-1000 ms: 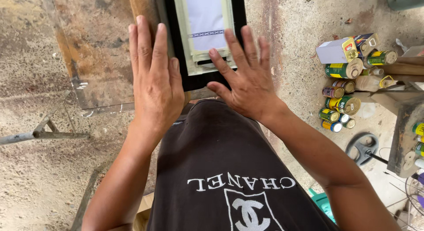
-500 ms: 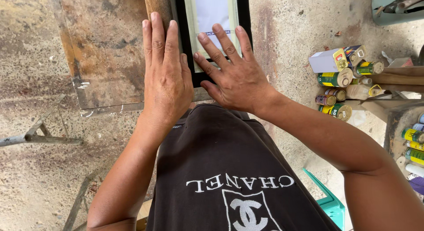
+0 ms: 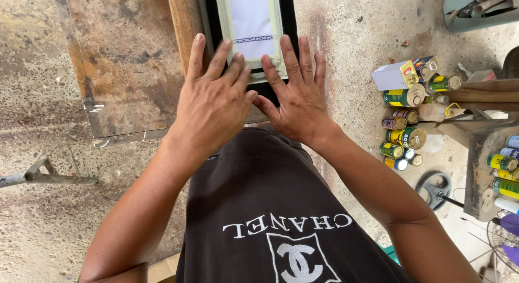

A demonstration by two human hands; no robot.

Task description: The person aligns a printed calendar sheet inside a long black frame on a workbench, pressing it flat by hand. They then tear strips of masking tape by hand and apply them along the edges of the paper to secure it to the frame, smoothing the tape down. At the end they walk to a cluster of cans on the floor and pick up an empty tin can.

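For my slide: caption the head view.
Both hands, left hand and right hand, pressed flat on a black-framed screen beside paint cans.

1. Both hands, left (image 3: 213,101) and right (image 3: 296,99), lie flat and side by side on the near end of the black frame (image 3: 289,23), thumbs almost touching; no gap between them to pass through.
2. A wooden bar (image 3: 183,23) runs just left of the frame, under the left hand's fingers.
3. Left of the bar, the rusty tabletop (image 3: 121,61) is bare and open.
4. Right of the frame, the concrete floor (image 3: 346,39) is free up to a cluster of cans (image 3: 404,120).
5. A metal leg (image 3: 38,175) crosses the floor at far left.
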